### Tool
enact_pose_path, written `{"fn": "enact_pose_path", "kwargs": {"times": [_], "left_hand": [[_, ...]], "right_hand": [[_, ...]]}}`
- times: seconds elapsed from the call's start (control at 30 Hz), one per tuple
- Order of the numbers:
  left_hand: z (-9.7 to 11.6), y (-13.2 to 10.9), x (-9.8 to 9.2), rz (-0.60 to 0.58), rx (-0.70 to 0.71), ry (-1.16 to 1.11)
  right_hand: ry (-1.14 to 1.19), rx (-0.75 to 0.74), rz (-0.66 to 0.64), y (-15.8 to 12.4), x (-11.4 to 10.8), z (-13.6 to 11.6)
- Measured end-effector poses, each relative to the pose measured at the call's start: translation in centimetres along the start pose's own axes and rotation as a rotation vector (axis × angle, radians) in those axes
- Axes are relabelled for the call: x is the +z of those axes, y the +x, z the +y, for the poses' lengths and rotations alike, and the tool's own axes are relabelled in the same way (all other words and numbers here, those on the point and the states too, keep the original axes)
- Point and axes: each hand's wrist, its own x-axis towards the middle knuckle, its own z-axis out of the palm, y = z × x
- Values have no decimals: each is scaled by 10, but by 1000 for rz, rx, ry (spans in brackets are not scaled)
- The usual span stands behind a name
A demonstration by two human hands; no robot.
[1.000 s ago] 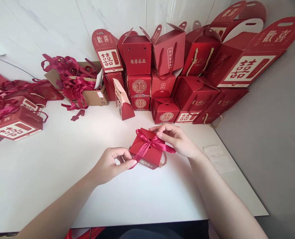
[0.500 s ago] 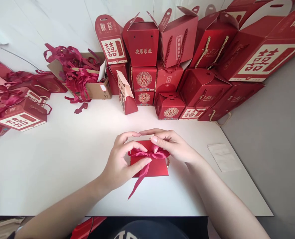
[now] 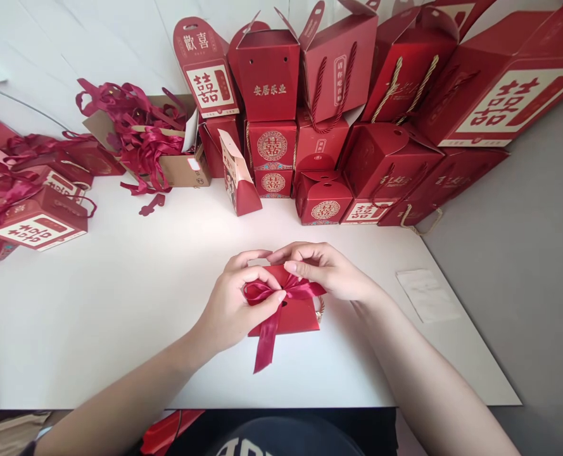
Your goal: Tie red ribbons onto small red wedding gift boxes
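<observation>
A small red gift box (image 3: 296,320) lies on the white table in front of me, with a dark red satin ribbon bow (image 3: 304,290) across its top. My left hand (image 3: 236,297) pinches the bow at its knot between thumb and index finger. One ribbon tail (image 3: 266,348) hangs over the near side of the box. My right hand (image 3: 326,272) is curled at the far right of the bow, its thumb pressed on the ribbon above the knot; its other fingertips are partly hidden. A twisted cord handle (image 3: 320,309) sticks out at the box's right side.
Stacked red gift boxes (image 3: 266,82) line the back wall. An open cardboard box (image 3: 183,171) spills ribbons at the back left. Boxes with bows (image 3: 44,221) sit at the far left. A small upright box (image 3: 239,180) stands mid-back; a white sheet (image 3: 428,296) lies right.
My left fingers have closed together on the bow's knot. The hanging ribbon tail has swung to the right and now hangs straighter. My right hand has barely shifted.
</observation>
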Motion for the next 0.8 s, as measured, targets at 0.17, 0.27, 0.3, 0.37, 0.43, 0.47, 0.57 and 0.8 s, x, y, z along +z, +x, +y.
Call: {"fn": "enact_pose_path", "kwargs": {"times": [0.17,0.27,0.3,0.37,0.43,0.47,0.57,0.8], "left_hand": [[-3,0,0,-13,36,8],[-9,1,-10,-73,158,-25],[-12,3,-15,-94,241,-37],[-20,7,-29,-115,445,-41],[-27,12,-42,-119,611,-2],[-30,15,-48,-122,660,32],[-35,20,-57,-109,720,160],[-35,17,-55,-41,739,133]], "right_hand": [[9,7,-4,2,-2,3],[-17,35,-11,1,-3,0],[-35,46,5,0,-4,-1],[-87,58,65,-2,-7,-5],[-175,59,127,-5,-13,-9],[-233,64,148,-7,-17,-10],[-391,131,151,-13,-28,-13],[-302,310,-153,-19,-35,-24]]}}
